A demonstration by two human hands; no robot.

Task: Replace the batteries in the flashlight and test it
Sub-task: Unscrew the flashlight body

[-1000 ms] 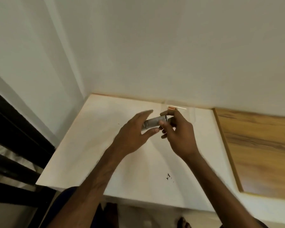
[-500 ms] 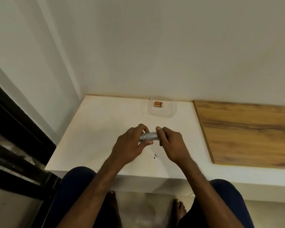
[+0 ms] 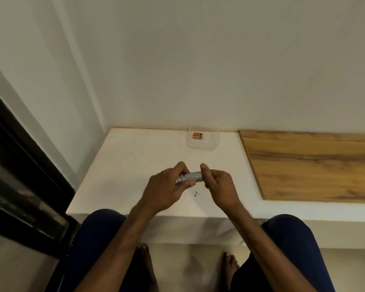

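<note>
Above a pale, matte white ledge [image 3: 122, 165], two bare hands are holding a small silver flashlight [image 3: 191, 176] sideways between them, just over the surface. It is a short metal cylinder with a dull, brushed sheen and ringed grooves at its left end. The left hand [image 3: 167, 190] is wrapping that grooved end, fingers curled over the top and thumb pressing along the front. The right hand [image 3: 218, 186] is pinching the opposite end, thumb on top and fingers folded closed beneath. Whether the two ends are joined or coming apart is hidden by the fingers.

Well behind the hands, near the wall, a shallow clear plastic tray [image 3: 211, 144] with rounded corners is sitting on the ledge, with a few copper-coloured batteries [image 3: 197, 135] lying side by side inside it. A few tiny dark specks [image 3: 196, 194] are lying on the ledge just below the right hand.

A wood-grain panel [image 3: 316, 165], brown and streaked, is lying flush to the right. Plain off-white walls are meeting in a corner behind. A black frame [image 3: 19, 165] is running down the left edge. The person is sitting, knees in dark blue cloth and bare feet on a pale floor
</note>
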